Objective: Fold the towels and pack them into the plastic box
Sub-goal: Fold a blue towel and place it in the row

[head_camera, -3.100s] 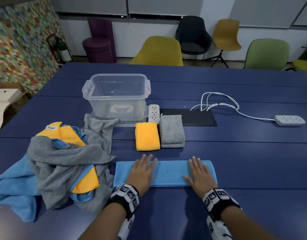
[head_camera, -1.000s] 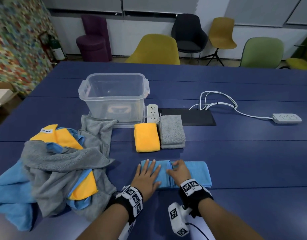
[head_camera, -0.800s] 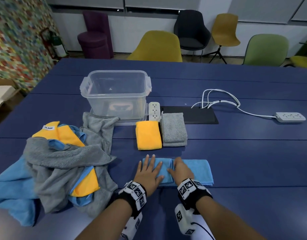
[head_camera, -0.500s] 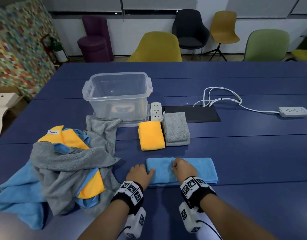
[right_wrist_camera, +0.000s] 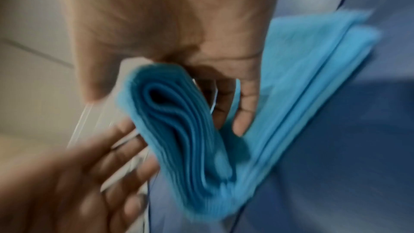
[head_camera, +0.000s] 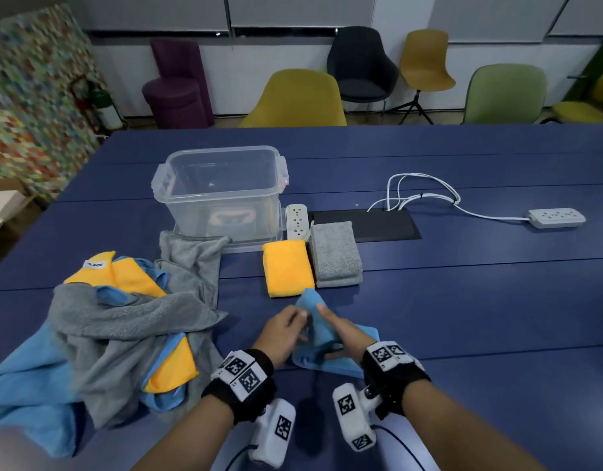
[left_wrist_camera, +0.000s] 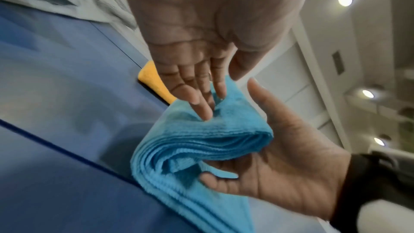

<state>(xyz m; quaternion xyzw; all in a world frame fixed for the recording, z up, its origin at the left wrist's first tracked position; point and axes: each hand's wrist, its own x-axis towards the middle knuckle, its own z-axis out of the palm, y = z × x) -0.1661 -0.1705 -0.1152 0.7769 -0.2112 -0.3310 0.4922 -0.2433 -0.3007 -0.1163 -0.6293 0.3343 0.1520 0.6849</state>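
Observation:
A folded blue towel (head_camera: 363, 334) lies near the table's front edge, with its left end lifted upright. My left hand (head_camera: 288, 329) presses straight fingers against the raised flap's left side. My right hand (head_camera: 340, 334) holds that flap, thumb on the far side and fingers tucked in the crease. In the left wrist view the blue towel (left_wrist_camera: 201, 130) bends over the right hand's fingers. The right wrist view is blurred and shows the blue towel (right_wrist_camera: 179, 130) layered in a loop. The clear plastic box (head_camera: 198, 212) stands empty behind, beside a folded yellow towel (head_camera: 286, 268) and a folded grey towel (head_camera: 335, 253).
A heap of unfolded grey, blue and yellow towels (head_camera: 123, 328) covers the table's left side. A white power strip (head_camera: 297, 220) lies against the box, next to a black panel (head_camera: 378, 224). A second power strip (head_camera: 558, 217) with a cable is at the right. Chairs (head_camera: 296, 96) stand beyond the table.
The blue towel lay flat as a strip under both hands. Now its left end is raised off the table and turned toward the right, between my two hands.

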